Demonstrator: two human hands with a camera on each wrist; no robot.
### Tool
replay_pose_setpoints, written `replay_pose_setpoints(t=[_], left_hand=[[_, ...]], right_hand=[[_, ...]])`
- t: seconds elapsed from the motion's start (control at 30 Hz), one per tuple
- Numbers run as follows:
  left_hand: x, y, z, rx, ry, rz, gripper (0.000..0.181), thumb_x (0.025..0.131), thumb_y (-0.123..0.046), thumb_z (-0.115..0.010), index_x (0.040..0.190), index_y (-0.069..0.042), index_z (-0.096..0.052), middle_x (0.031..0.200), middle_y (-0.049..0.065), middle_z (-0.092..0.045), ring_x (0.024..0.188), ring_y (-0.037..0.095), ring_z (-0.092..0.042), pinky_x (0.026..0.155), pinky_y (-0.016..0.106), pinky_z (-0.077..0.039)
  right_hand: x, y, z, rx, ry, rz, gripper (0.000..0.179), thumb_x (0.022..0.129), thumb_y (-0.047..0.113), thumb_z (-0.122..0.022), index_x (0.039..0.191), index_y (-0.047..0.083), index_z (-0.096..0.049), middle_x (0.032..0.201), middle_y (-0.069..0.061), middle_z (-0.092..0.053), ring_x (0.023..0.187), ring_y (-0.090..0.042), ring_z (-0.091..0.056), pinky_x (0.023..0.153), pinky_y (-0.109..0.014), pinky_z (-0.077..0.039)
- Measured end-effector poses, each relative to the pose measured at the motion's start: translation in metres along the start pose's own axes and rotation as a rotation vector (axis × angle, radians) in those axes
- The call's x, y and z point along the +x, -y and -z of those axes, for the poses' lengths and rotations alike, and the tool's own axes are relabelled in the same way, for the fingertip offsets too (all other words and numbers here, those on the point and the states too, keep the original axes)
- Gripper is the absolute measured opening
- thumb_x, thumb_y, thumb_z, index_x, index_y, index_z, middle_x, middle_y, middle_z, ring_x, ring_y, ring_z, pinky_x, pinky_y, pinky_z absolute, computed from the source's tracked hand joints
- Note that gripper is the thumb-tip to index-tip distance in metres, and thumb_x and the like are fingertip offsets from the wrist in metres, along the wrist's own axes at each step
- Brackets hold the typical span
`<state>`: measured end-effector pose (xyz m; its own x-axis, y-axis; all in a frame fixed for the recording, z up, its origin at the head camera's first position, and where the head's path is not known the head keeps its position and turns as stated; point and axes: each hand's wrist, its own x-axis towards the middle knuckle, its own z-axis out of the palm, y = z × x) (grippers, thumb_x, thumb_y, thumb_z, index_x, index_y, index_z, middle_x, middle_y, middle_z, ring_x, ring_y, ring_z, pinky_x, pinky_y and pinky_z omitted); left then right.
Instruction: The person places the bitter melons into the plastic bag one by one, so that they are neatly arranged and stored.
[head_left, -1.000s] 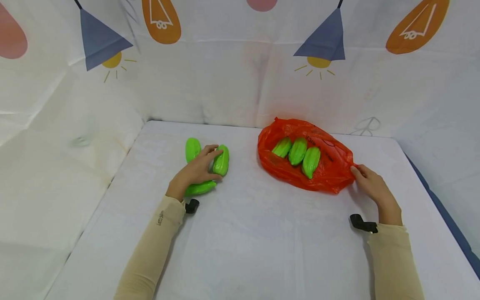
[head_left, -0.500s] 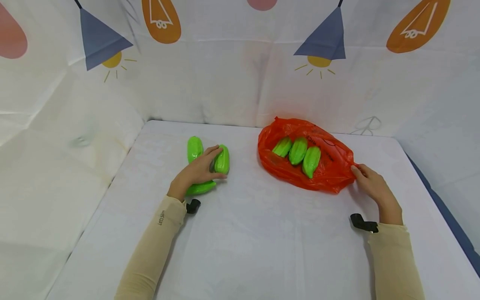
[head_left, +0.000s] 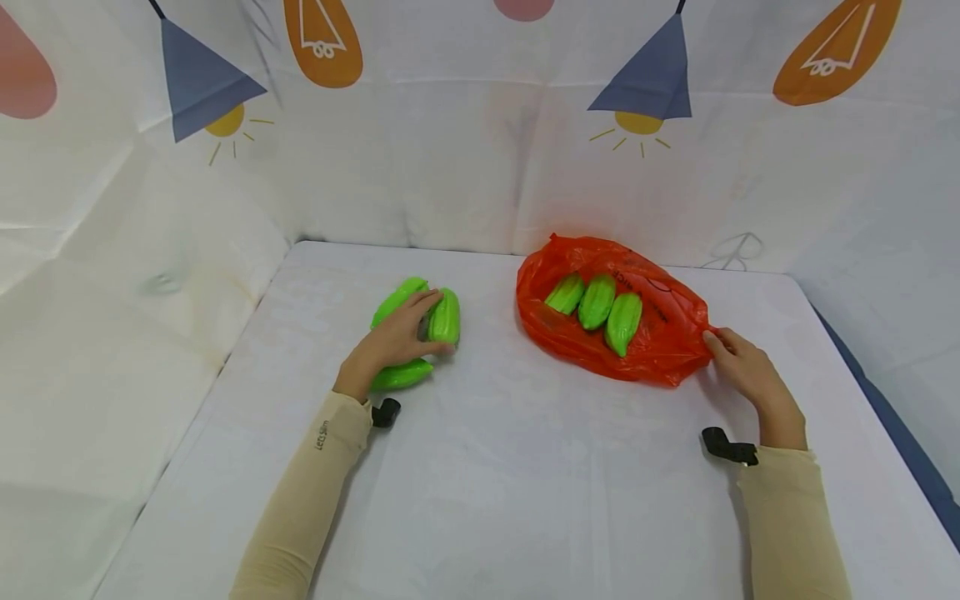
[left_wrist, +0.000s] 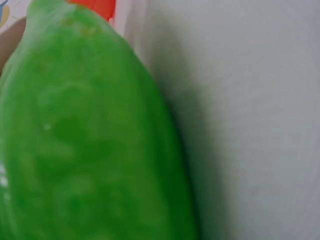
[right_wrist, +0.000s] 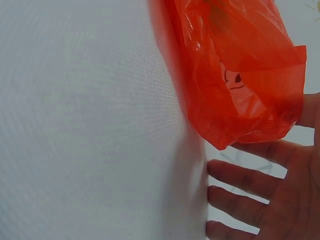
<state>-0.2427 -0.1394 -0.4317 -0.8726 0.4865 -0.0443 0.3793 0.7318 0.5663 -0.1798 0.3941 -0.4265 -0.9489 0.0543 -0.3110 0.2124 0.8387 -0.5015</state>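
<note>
Three green fruits [head_left: 597,302] lie in the red bag [head_left: 669,354] at the far right of the table [head_left: 510,467]; three more sit outside it, to the left. Your left hand [head_left: 397,336] arches over these and spans the right-hand fruit [head_left: 446,317], fingertips at its far end and thumb at its near end; how firm that hold is, I cannot tell. Your right hand [head_left: 742,371], well apart from the left, pinches the bag's right corner.

A weak end-to-end hold is probably your likeliest trouble: the skin looks glossy, so the fruit could slip if you squeeze only its tapered ends. A careless turn of the left hand could knock the far-left fruit [head_left: 396,301] or the near fruit [head_left: 405,375]. On the right, too hard a pull might tear the thin plastic or shift what lies inside; too loose a pinch could let the corner sag.

The fruit in your left hand has its long axis almost straight near to far. The far-left fruit slants from near left to far right, and the near fruit runs mostly left to right. Inside the bag, the rightmost fruit points its tapered tip near and slightly left.
</note>
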Motion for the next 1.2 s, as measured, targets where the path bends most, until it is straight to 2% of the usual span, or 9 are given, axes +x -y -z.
replay_pose_setpoints(t=[0.2, 0.33, 0.5, 0.67, 0.93, 1.2], left_hand=[[-0.003, -0.004, 0.004, -0.067, -0.008, -0.013, 0.095, 0.082, -0.048, -0.077, 0.155, -0.013, -0.028, 0.162, 0.011, -0.023, 0.146, 0.031, -0.030, 0.117, 0.052, -0.030], [-0.003, -0.006, 0.004, -0.098, -0.019, -0.049, 0.094, 0.082, -0.046, -0.077, 0.155, -0.013, -0.029, 0.161, 0.010, -0.025, 0.140, 0.029, -0.040, 0.114, 0.046, -0.037], [-0.002, -0.012, 0.003, -0.115, -0.030, -0.077, 0.095, 0.080, -0.055, -0.075, 0.155, -0.017, -0.030, 0.159, 0.004, -0.030, 0.134, 0.025, -0.048, 0.110, 0.040, -0.043], [-0.003, -0.022, 0.003, -0.112, -0.026, -0.106, 0.096, 0.079, -0.061, -0.072, 0.154, -0.019, -0.031, 0.158, 0.003, -0.032, 0.130, 0.023, -0.051, 0.109, 0.040, -0.044], [-0.004, -0.038, 0.002, -0.107, -0.022, -0.165, 0.093, 0.080, -0.056, -0.074, 0.153, -0.016, -0.035, 0.156, 0.005, -0.036, 0.127, 0.024, -0.053, 0.107, 0.039, -0.046], [-0.004, -0.046, -0.004, -0.125, 0.003, -0.174, 0.090, 0.081, -0.052, -0.076, 0.152, -0.015, -0.036, 0.155, 0.004, -0.037, 0.128, 0.024, -0.053, 0.108, 0.038, -0.045]], right_hand=[[0.000, 0.000, 0.001, -0.002, 0.005, -0.006, 0.081, 0.102, 0.057, -0.021, 0.150, -0.007, -0.021, 0.147, -0.038, -0.029, 0.128, -0.056, -0.030, 0.099, -0.075, -0.033], [0.000, 0.000, 0.001, -0.001, 0.011, -0.008, 0.081, 0.102, 0.058, -0.021, 0.151, -0.007, -0.020, 0.148, -0.039, -0.028, 0.130, -0.057, -0.029, 0.099, -0.075, -0.032], [-0.001, 0.000, 0.001, -0.001, 0.005, -0.009, 0.080, 0.102, 0.057, -0.021, 0.151, -0.007, -0.021, 0.148, -0.038, -0.028, 0.130, -0.057, -0.029, 0.100, -0.075, -0.032], [-0.001, 0.000, 0.001, -0.002, 0.005, -0.009, 0.080, 0.102, 0.057, -0.021, 0.151, -0.006, -0.020, 0.148, -0.038, -0.027, 0.130, -0.057, -0.029, 0.100, -0.076, -0.032], [0.000, 0.000, 0.002, -0.004, 0.015, -0.008, 0.080, 0.102, 0.057, -0.021, 0.151, -0.007, -0.019, 0.148, -0.039, -0.027, 0.130, -0.057, -0.028, 0.099, -0.076, -0.032], [0.000, 0.001, 0.001, 0.002, 0.019, -0.006, 0.080, 0.102, 0.056, -0.020, 0.151, -0.007, -0.019, 0.148, -0.038, -0.027, 0.130, -0.057, -0.028, 0.099, -0.076, -0.032]])
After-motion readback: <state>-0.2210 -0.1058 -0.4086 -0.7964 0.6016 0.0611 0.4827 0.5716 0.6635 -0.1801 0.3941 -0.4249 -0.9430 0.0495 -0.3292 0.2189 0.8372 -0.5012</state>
